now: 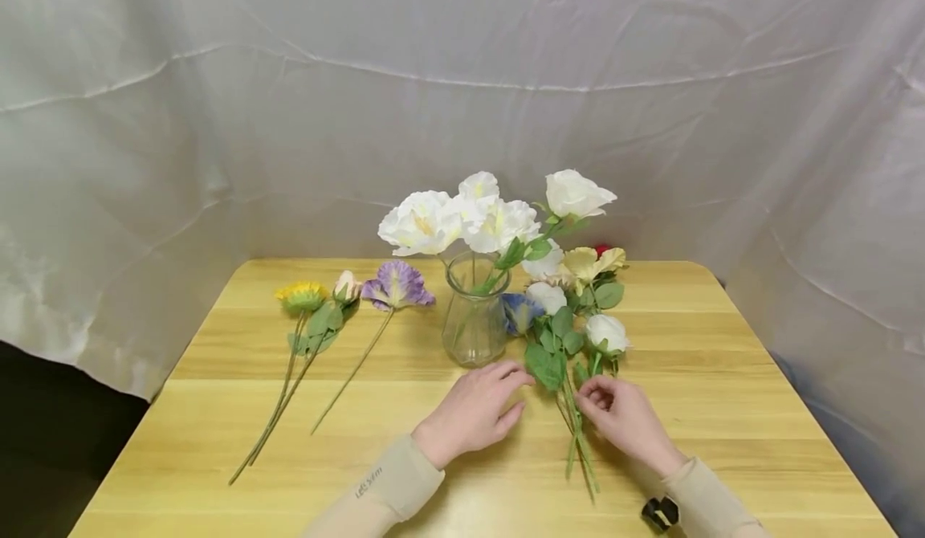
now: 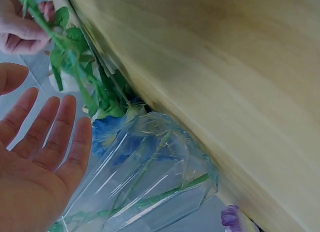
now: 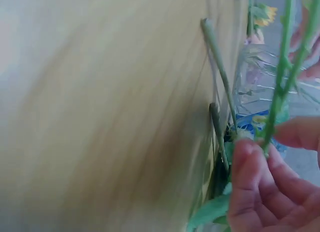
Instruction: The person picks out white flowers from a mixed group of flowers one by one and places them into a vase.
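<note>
My right hand (image 1: 625,417) pinches a forked green flower stem (image 3: 282,86) between thumb and fingers, at the right of a bunch of flowers on the table. Which bloom that stem carries I cannot tell; a white rose (image 1: 607,333) lies just above the hand. My left hand (image 1: 473,409) holds nothing, its fingers loosely extended between the glass vase (image 1: 473,333) and the bunched stems. White open-petalled flowers (image 1: 422,225) and a tall white rose (image 1: 578,194) stand in the vase. A blue flower (image 1: 520,313) lies against the vase's right side.
A yellow flower (image 1: 299,295), a pale pink rosebud (image 1: 347,286) and a purple flower (image 1: 397,285) lie left of the vase. Cream (image 1: 594,265) and red flowers (image 1: 602,250) lie at the back right. Grey cloth (image 1: 462,120) hangs behind the wooden table (image 1: 723,409).
</note>
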The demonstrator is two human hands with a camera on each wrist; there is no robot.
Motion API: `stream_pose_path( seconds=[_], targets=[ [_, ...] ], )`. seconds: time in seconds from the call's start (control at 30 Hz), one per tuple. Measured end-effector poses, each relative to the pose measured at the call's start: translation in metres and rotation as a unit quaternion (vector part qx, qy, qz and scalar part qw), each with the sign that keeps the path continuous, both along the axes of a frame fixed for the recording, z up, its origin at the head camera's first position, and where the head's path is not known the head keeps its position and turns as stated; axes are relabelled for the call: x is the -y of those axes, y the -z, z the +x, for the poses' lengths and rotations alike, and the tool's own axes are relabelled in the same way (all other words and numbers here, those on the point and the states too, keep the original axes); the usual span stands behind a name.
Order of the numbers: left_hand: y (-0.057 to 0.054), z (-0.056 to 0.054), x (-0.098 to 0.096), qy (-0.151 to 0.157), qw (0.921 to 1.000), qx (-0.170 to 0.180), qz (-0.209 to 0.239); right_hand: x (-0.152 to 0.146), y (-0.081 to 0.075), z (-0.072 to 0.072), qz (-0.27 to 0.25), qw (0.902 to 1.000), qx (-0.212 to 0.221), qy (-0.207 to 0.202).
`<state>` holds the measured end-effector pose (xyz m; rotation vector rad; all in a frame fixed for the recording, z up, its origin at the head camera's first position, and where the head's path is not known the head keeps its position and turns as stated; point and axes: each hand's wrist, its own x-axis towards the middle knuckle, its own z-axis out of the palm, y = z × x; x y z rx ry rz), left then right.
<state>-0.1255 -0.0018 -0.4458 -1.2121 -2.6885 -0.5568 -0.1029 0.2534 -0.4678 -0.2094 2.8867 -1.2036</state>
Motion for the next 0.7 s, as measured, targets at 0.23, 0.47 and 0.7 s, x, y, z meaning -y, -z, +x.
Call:
stream_pose_path(
  seconds=[0.23, 0.47, 0.7],
  targets=[
    [0.0018, -0.0015, 0.0013, -0.003, 1.0, -0.001, -0.002, -0.0042, -0.0025, -0.0034, -0.101, 0.9936, 0.005, 0.049],
    [0.0026, -0.0013, 0.0026, -0.005, 1.0, 0.007, -0.003, -0.0045, -0.0037, -0.0031, -0.202, 0.9747, 0.043, 0.086],
    [0.0028, 0.0003, 0.003, -0.006, 0.9998, 0.017, 0.003, -0.0051, -0.0057, -0.0035, -0.289, 0.9373, 0.139, 0.137]
  ],
)
